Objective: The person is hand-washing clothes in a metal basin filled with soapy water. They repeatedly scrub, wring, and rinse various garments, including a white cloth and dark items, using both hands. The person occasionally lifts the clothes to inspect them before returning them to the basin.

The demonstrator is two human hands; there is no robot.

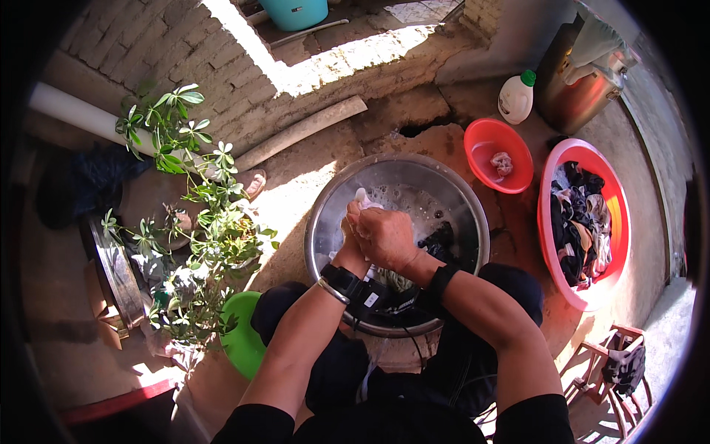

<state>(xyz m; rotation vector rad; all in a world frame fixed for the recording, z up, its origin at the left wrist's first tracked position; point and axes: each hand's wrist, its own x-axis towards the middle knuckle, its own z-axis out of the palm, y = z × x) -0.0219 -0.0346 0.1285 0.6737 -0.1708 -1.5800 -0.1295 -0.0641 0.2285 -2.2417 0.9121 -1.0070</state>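
Note:
My left hand point(352, 244) and my right hand point(388, 236) are pressed together over a round stainless steel basin point(327, 194). Both are closed around a wet, pale cloth item point(364, 198), whose white end pokes out past the fingers; most of it is hidden. Below them the basin holds cloudy, sudsy water point(410, 202). Dark cloth point(440, 241) lies in the water on the right side, and greyish fabric point(395, 279) shows beneath my wrists.
Right of the basin stand a small red bowl point(474, 145) with a crumpled cloth, a detergent bottle point(515, 102), and a pink-red tub point(621, 238) full of clothes. A leafy plant point(205, 222) and a green basin point(241, 344) are at left. A wooden stool point(596, 355) stands lower right.

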